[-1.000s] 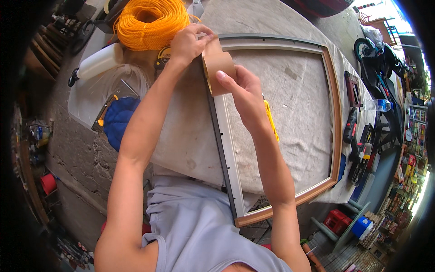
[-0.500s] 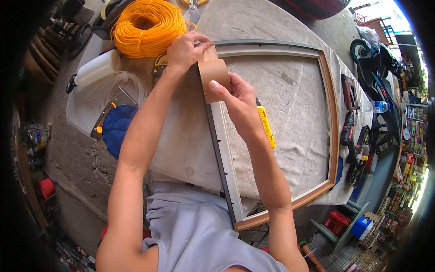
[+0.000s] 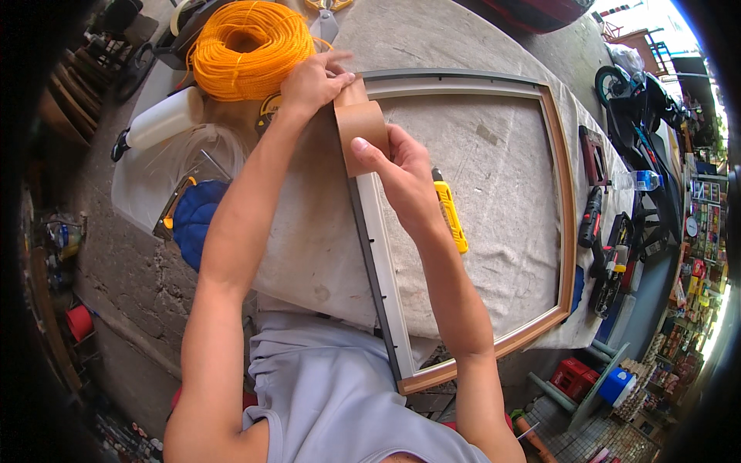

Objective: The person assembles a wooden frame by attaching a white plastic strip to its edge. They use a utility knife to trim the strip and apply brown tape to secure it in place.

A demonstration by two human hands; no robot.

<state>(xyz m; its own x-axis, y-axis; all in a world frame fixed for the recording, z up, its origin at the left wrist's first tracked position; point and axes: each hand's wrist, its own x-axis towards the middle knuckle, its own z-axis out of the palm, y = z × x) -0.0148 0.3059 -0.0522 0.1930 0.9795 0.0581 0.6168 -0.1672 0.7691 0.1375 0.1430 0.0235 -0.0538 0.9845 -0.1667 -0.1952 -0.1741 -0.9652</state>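
Gripping tape roll (image 3: pixel 358 125) over frame (image 3: pixel 379 247) in right hand (image 3: pixel 405 170); cannot tell closure of left hand (image 3: pixel 309 85). Likely light, firm; grip edges.

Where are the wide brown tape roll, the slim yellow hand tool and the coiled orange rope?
Wide brown tape roll (image 3: pixel 361 123): head view, curved outer face.
Slim yellow hand tool (image 3: pixel 450 216): head view, middle of body.
Coiled orange rope (image 3: pixel 258 76): head view, coil's near side.
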